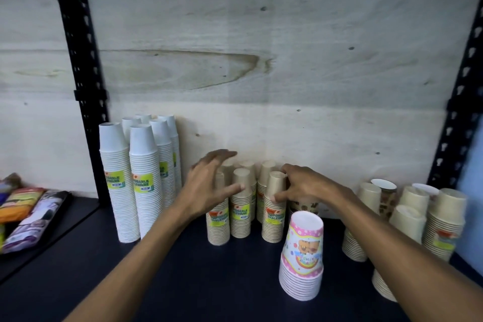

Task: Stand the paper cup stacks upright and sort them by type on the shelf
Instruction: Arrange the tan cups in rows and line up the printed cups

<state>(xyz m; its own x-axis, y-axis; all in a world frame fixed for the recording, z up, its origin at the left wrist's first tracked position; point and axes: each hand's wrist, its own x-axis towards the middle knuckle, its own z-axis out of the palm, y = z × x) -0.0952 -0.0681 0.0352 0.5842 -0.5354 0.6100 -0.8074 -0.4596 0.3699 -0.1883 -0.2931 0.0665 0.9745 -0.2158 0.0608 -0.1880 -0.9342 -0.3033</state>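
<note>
Several small beige cup stacks (240, 214) stand upright at the middle back of the dark shelf (183, 282). My left hand (209, 185) is spread open around the left side of this group, thumb touching one stack. My right hand (300, 183) grips the top of the rightmost small beige stack (273, 219), thumb on its front. Tall white cup stacks (138, 180) stand at the left. A pink cartoon-printed stack (302, 256) stands in front. Wider cream stacks (428, 219) stand at the right, with a brown-patterned stack (386, 198) among them.
Black perforated shelf posts rise at the left (78, 73) and right (460, 112) against a pale wooden back panel (261, 60). Packaged goods (28, 214) lie on the neighbouring shelf at far left. Another brown-patterned cup (303, 205) shows behind my right hand.
</note>
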